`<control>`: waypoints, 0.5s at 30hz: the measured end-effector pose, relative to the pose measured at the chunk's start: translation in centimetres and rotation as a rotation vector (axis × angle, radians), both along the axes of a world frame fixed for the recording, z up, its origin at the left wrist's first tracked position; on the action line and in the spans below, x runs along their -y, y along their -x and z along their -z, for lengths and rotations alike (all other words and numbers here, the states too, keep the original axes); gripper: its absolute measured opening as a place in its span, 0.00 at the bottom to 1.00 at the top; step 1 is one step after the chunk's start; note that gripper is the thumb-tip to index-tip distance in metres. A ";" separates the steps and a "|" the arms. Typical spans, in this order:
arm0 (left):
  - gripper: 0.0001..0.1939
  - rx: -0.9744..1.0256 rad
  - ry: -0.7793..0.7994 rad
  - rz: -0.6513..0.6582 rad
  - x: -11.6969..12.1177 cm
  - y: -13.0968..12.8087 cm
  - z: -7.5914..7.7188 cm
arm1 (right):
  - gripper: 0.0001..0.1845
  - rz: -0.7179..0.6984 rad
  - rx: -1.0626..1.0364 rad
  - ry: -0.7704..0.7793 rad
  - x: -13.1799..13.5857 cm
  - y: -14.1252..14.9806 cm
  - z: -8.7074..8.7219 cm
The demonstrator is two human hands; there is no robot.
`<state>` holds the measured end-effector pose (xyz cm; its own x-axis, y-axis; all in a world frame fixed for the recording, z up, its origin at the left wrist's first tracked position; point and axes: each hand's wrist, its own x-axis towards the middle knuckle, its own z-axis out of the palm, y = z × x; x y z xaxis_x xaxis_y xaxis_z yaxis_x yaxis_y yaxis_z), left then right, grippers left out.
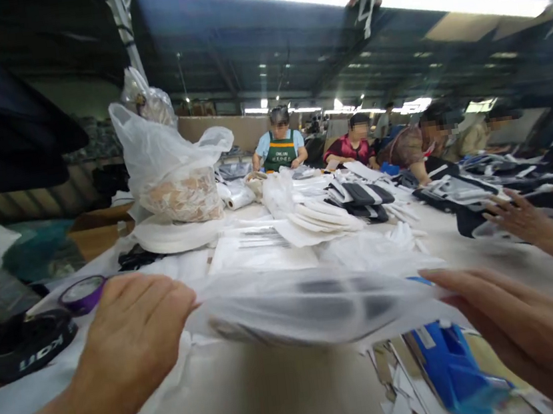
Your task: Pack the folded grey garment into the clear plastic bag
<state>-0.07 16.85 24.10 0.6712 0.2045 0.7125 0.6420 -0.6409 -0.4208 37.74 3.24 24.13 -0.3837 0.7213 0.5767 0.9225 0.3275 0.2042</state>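
Observation:
I hold a clear plastic packet [309, 307] with a dark item inside, stretched between both hands just above the white table [259, 397]. My left hand [134, 335] grips its left end with the fingers curled. My right hand [516, 329] pinches its right end, thumb on top. The packet is smeared by motion.
A blue tool [450, 370] and paper strips lie under my right hand. A purple tape roll [83, 294] and a black roll [23, 342] sit at the left. A large clear bag [171, 173], white stacks and dark goods cover the far table. A co-worker's hand [520, 217] reaches in at right; several people sit beyond.

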 end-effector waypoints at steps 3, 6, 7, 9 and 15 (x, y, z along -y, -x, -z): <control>0.15 -0.010 -0.024 0.058 -1.5 -1.1 -2.8 | 0.15 -0.103 -0.097 0.034 -3.3 0.0 -3.1; 0.19 -0.008 0.049 0.081 -1.7 -1.5 -3.5 | 0.15 -0.106 -0.139 0.186 -5.2 -0.5 -3.1; 0.19 -0.007 0.074 0.089 -1.5 -1.5 -3.5 | 0.15 -0.098 -0.142 0.232 -5.4 -0.7 -2.8; 0.20 0.002 0.108 0.114 -1.0 -1.5 -3.5 | 0.16 -0.083 -0.136 0.291 -5.7 -0.7 -2.5; 0.21 0.027 0.133 0.124 -0.2 -1.7 -4.0 | 0.18 -0.155 -0.077 0.231 -6.3 3.0 -4.0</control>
